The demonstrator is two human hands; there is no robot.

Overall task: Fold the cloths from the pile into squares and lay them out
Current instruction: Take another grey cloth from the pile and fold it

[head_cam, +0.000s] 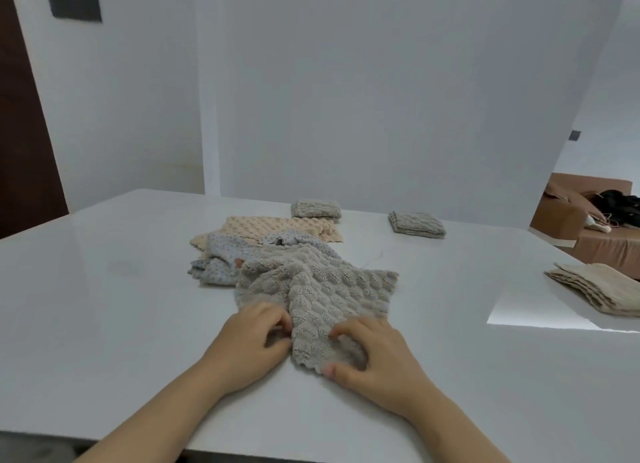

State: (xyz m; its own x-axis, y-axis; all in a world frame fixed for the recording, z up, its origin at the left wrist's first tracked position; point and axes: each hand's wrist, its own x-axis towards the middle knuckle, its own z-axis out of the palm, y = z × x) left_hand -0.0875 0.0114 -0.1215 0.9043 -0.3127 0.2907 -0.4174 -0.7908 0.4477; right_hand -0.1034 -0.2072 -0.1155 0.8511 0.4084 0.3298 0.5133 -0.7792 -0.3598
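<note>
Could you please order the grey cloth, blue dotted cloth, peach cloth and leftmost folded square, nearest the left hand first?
1. grey cloth, held in the left hand
2. blue dotted cloth, just behind
3. peach cloth, farther back
4. folded grey square, rearmost

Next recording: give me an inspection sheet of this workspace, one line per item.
Surface: glossy white table, reflective.
Job's things: crumpled grey bubble-textured cloth nearest; behind it a blue-grey dotted cloth and a peach bubble-textured cloth in the pile; folded grey square at the far side, second folded grey square right of it; folded beige stack at the right edge.
Clutter: nothing seen.
Hands: left hand and right hand both grip the grey cloth's near end.
Cables: nothing seen.
Surroundings: white walls, dark door left, brown sofa with dark items right.
</note>
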